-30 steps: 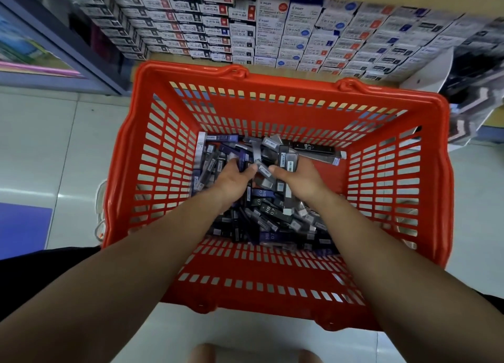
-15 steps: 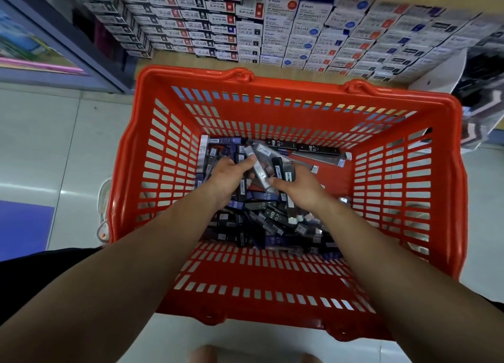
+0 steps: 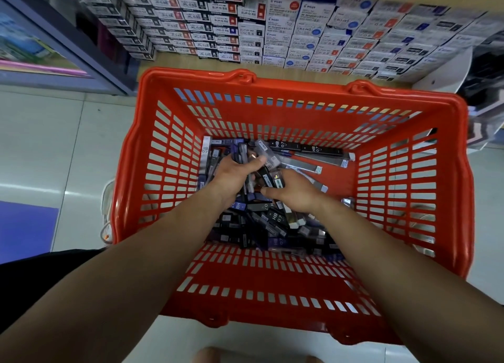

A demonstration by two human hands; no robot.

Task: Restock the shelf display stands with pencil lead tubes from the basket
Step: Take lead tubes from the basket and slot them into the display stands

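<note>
- Pencil lead tubes (image 3: 272, 218) lie heaped in the red basket (image 3: 272, 289), in front of shelved boxes (image 3: 272, 30).
- Your left hand (image 3: 234, 177) grips a bundle of them, thumb across.
- Your right hand (image 3: 296, 192) curls its fingers round more, just beside.

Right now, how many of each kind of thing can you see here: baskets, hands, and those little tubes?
Baskets: 1, the red basket
Hands: 2, the left hand and the right hand
Tubes: the pencil lead tubes lie in a heap, too many to count
Total: 3 countable things, plus the heap
</note>
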